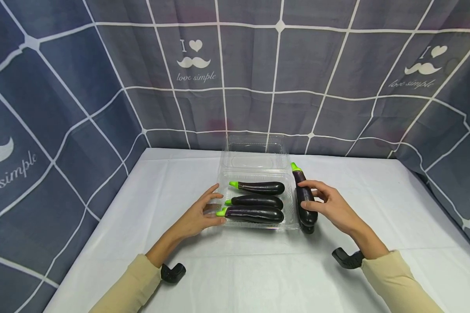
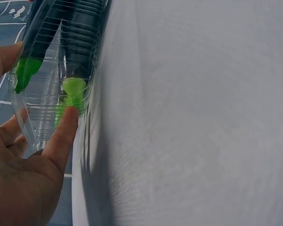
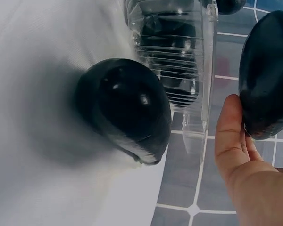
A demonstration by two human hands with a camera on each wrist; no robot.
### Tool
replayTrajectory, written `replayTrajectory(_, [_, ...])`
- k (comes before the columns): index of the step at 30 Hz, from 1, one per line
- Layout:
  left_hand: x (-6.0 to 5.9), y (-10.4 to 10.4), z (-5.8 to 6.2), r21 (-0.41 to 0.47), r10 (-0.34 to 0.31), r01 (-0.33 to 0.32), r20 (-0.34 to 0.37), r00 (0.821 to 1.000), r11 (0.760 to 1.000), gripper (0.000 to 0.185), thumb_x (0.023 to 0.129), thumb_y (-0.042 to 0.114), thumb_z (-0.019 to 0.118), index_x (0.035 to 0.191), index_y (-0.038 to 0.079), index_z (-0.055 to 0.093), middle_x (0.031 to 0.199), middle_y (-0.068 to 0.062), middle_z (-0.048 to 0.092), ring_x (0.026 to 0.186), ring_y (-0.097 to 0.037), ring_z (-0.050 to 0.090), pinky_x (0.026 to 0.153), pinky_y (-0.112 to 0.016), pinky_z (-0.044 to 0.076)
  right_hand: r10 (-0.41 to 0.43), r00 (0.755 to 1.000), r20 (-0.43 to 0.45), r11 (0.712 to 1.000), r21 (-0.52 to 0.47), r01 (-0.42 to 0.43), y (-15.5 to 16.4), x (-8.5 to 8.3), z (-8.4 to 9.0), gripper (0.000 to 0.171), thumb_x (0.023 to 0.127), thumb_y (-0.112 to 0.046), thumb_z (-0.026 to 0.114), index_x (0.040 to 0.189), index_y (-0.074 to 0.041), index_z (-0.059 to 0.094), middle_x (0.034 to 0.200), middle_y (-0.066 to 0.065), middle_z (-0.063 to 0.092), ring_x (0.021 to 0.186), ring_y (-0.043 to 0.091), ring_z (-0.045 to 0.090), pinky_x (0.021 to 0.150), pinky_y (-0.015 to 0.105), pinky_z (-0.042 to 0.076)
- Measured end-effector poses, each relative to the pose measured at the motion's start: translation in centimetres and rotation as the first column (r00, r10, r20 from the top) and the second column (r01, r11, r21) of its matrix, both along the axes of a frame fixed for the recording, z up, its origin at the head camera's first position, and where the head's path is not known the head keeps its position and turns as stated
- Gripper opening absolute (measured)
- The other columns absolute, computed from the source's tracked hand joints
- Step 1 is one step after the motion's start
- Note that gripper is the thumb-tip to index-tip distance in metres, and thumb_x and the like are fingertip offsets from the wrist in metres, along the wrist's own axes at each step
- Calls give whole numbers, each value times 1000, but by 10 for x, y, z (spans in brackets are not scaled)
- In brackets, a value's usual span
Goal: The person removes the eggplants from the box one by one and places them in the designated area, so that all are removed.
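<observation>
A clear plastic clamshell box point(image 1: 291, 222) lies with its lid point(image 1: 254, 161) laid back, three dark eggplants point(image 1: 254, 213) with green caps in its tray. At its left end is my left hand point(image 1: 196, 217), fingers spread and the thumb touching the wall point(image 2: 37, 108). To the right of the box, my right hand point(image 1: 329, 204) holds another eggplant point(image 1: 307, 204) between thumb and fingers. In the right wrist view this held eggplant point(image 3: 269, 75) is raised above the table, apart from one more eggplant point(image 3: 122, 108) lying on the cloth. From the head, that lower one is mostly hidden.
White cloth point(image 1: 180, 174) covers the table. Grey-blue curtains point(image 1: 246, 56) with white grid lines stand behind and at both sides. Each wrist carries a black camera mount point(image 1: 173, 273).
</observation>
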State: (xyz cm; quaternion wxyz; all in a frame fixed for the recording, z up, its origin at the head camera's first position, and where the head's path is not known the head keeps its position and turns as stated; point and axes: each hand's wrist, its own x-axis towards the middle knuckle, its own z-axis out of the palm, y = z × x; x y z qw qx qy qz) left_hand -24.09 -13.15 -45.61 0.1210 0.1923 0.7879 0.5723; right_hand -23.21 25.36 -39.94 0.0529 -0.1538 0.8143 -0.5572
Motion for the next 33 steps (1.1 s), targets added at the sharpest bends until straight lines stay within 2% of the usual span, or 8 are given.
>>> replayTrajectory(13, [1,-2,-1,-3,0,0,-7,1000,1000,69,85,19,80,142,3,45,164,2,9,132,-40,42,103,-49,43,7,1000,24,1000,8,-7,11,2,-5,50,89,-11,72,136,-6,55,123,16,55,103,23,57,82,28,50])
replayTrajectory(17, [0,-1,-2,-6,-2,2,-9,1000,1000,69,85,19,80,141,3,45,164,4,9,132,-40,42,104,-49,43,-9,1000,20,1000,21,9,14,4,-6,50,89,-12,72,136,-7,55,125,15,55,105,23,55,83,27,49])
replayTrajectory(24, [-1,0,-2,-8,-3,2,-14,1000,1000,69,85,18,80,142,2,44,164,1,10,132,-40,43,103,-49,43,-41,999,20,998,51,40,21,5,-8,52,91,-16,72,138,-8,54,137,11,47,111,25,49,85,25,46])
replayTrajectory(33, [0,0,-1,-4,1,-1,-1,1000,1000,69,85,16,80,142,2,44,164,1,10,131,-40,43,103,-49,43,-71,997,43,996,48,69,29,3,-17,53,91,-14,71,139,-5,52,136,14,45,108,22,51,84,24,47])
